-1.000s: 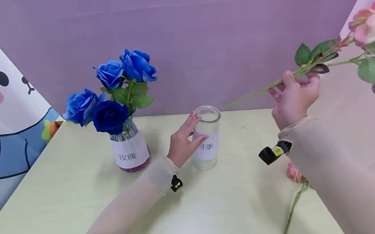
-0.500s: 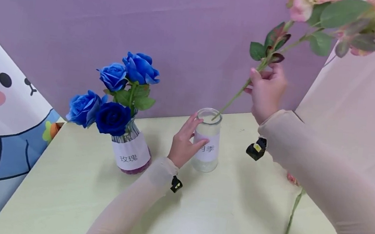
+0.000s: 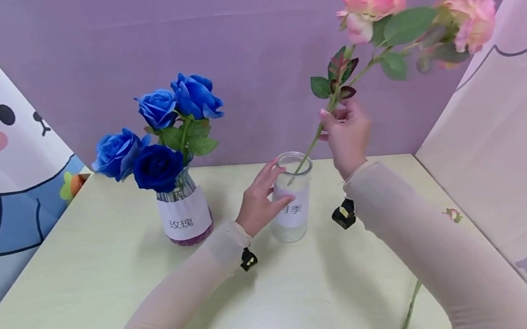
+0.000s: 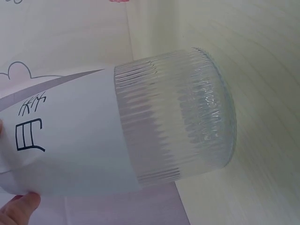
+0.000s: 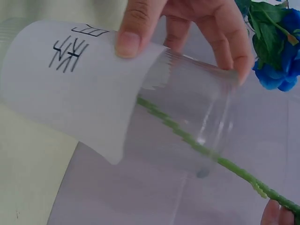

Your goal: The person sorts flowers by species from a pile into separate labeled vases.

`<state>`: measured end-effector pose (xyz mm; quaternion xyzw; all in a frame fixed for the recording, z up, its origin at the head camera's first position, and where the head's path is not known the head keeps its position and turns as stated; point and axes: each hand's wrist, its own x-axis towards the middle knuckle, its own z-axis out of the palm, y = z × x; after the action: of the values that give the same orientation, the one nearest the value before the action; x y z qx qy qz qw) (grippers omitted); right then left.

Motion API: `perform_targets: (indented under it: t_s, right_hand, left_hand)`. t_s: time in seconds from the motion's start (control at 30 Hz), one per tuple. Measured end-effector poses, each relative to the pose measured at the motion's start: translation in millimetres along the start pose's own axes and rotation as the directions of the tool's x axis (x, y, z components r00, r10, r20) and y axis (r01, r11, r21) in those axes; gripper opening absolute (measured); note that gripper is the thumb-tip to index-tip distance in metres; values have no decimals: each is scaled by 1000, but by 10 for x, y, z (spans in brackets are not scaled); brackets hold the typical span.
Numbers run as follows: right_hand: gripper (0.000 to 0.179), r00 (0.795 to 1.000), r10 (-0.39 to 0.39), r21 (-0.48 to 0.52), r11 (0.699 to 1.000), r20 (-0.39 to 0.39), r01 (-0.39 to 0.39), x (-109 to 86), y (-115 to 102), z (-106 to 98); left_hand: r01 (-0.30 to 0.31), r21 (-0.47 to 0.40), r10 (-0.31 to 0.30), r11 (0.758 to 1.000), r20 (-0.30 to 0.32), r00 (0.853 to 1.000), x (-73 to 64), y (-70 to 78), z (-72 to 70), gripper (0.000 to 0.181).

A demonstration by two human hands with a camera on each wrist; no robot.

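Note:
My left hand [image 3: 261, 200] grips a clear ribbed glass vase [image 3: 288, 233] from its left side, thumb across the paper label [image 4: 84, 140]. The vase stands upright on the table. Above and to the right of it, my right hand [image 3: 348, 139] pinches the green stem [image 3: 314, 140] of a pink artificial flower [image 3: 372, 2]. The stem's lower end is inside the vase mouth; in the right wrist view the stem [image 5: 187, 136] runs down behind the label. Two large pink blooms and several leaves spread above the right hand.
To the left stands a labelled vase [image 3: 185, 215] holding several blue roses [image 3: 159, 165]. Another stem [image 3: 409, 314] lies on the table [image 3: 285, 310], mostly hidden under the right forearm. A purple backdrop [image 3: 267, 50] rises behind the table, and printed cloths flank both sides.
The right hand has moved left and down, bringing the pink flower's stem from beside the vase into its mouth. The flower has turned more upright. The left hand stays on the vase.

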<state>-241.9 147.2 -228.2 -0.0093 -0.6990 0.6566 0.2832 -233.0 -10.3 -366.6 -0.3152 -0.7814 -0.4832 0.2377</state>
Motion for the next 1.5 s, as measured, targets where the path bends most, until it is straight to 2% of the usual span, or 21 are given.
perform_targets:
  t_s: [0.2,0.37,0.57,0.7,0.9,1.1,1.23,1.37,1.43,1.5]
  right_hand:
    - [28,993,55,-52,997,108,-50,-84,133,32]
    - [28,984,94,-101,992,154,-79,-147,220,48]
    - [22,981,56,-127,991,183,-33,-172,256,34]
    - [19,970,60,-179,984,238,-17,-161,258,5]
    - [19,947,131,-314,949,292,-34,-143,248,-51]
    - [19,936,155,-439,899,316,-1,-173,249,-74]
    - [18,909,193,-481,877,369,9,-169,238,-68]
    - [21,869,222,-461,887,443,9,-135,220,-41]
    - [22,860,229,-434,901,456,-10,-130,226,-29]
    - [23,863,230,-403,914,449,-34,-131,238,-23]
  left_hand:
    - [-51,24,52,998,-23,998,-4,-16,-9,57]
    - [-62,34,62,998,-16,998,-7,-19,-20,57]
    - [-61,33,61,998,-8,998,14,-4,-27,57]
    - [-56,28,56,998,-4,998,15,5,-29,57]
    - [-43,19,43,999,5,999,9,17,-38,56]
    - [-12,21,12,1000,15,1000,-3,22,-61,55]
    - [-16,18,15,1000,12,1000,-14,16,-64,55]
    - [-29,13,29,999,8,1000,-20,8,-69,55]
    - [-33,8,33,999,10,999,-23,5,-73,56]
    - [-40,3,40,999,9,999,-22,10,-78,57]
